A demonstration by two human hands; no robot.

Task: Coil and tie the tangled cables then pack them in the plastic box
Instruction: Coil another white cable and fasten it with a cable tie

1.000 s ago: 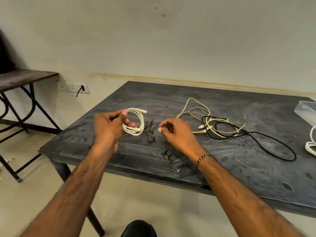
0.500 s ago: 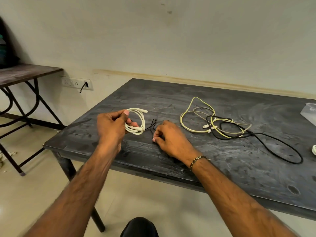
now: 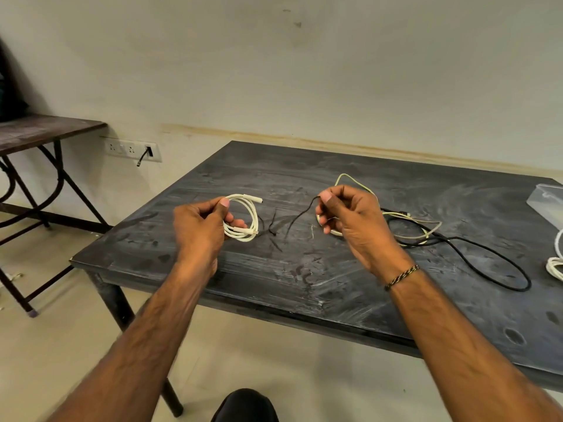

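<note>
Left hand (image 3: 201, 226) grips white coiled cable (image 3: 243, 217) above the tabletop (image 3: 335, 300), keeping loops together; right hand (image 3: 350, 220) pinches a black tie (image 3: 300, 216), likely to bind it.

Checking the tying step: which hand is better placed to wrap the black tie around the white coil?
Right, probably. The right hand already pinches the black tie, while the left hand grips the white coil.
</note>
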